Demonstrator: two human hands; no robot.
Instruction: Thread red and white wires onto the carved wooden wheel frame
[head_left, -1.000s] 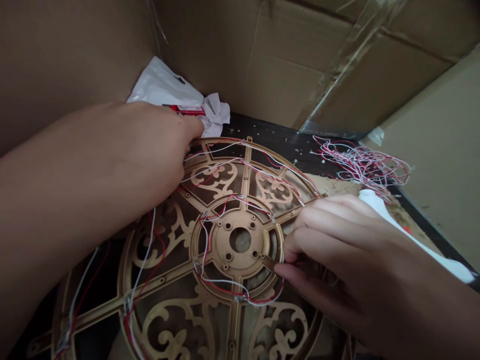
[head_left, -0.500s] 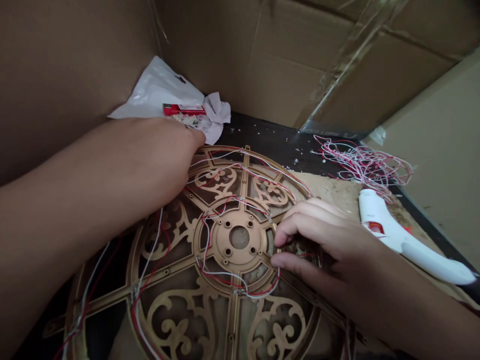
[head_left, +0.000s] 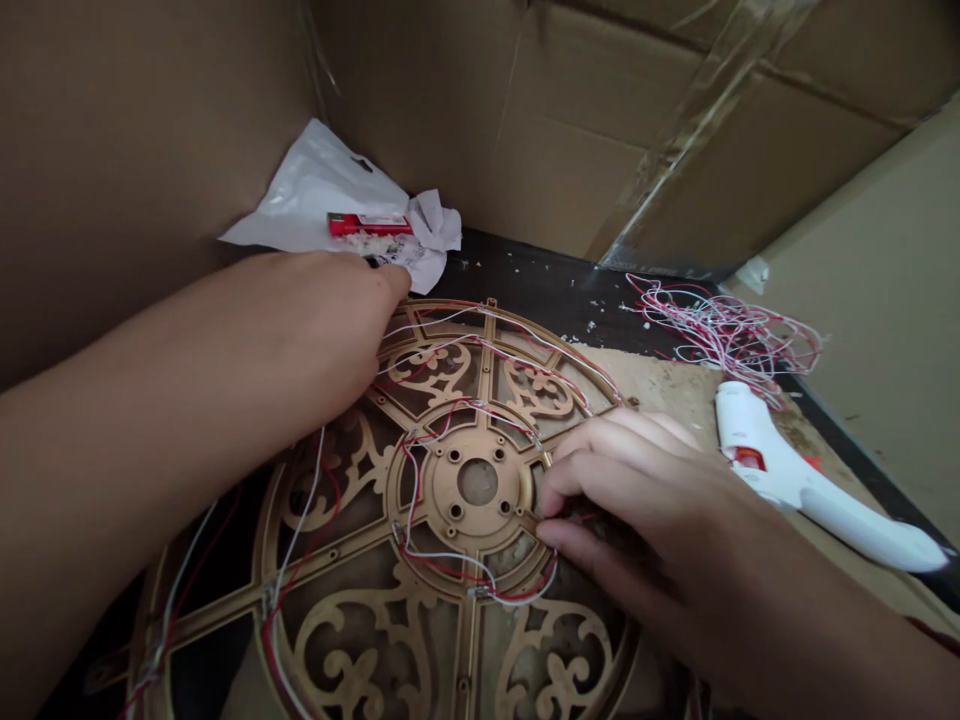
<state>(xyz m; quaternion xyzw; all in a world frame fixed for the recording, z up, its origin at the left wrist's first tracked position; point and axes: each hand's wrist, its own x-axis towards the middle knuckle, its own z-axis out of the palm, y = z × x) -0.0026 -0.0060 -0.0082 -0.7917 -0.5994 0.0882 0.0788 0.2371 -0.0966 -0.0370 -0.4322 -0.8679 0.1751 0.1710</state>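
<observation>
Centrally: openwork disc frame [head_left: 444, 483], gold-coloured, round, without long axis, lying flat beneath both hands; pierced scrollwork, radial spokes, holed hub. Red-and-white wire pair [head_left: 517, 602], looped along the inner ring. Right hand [head_left: 637, 510], nearer the hub, at its right edge: thumb and forefinger nearly together; any hold on the wire cannot be told. Left hand [head_left: 337, 320], at the far-left rim: fingertips hidden, grip unknown.
</observation>
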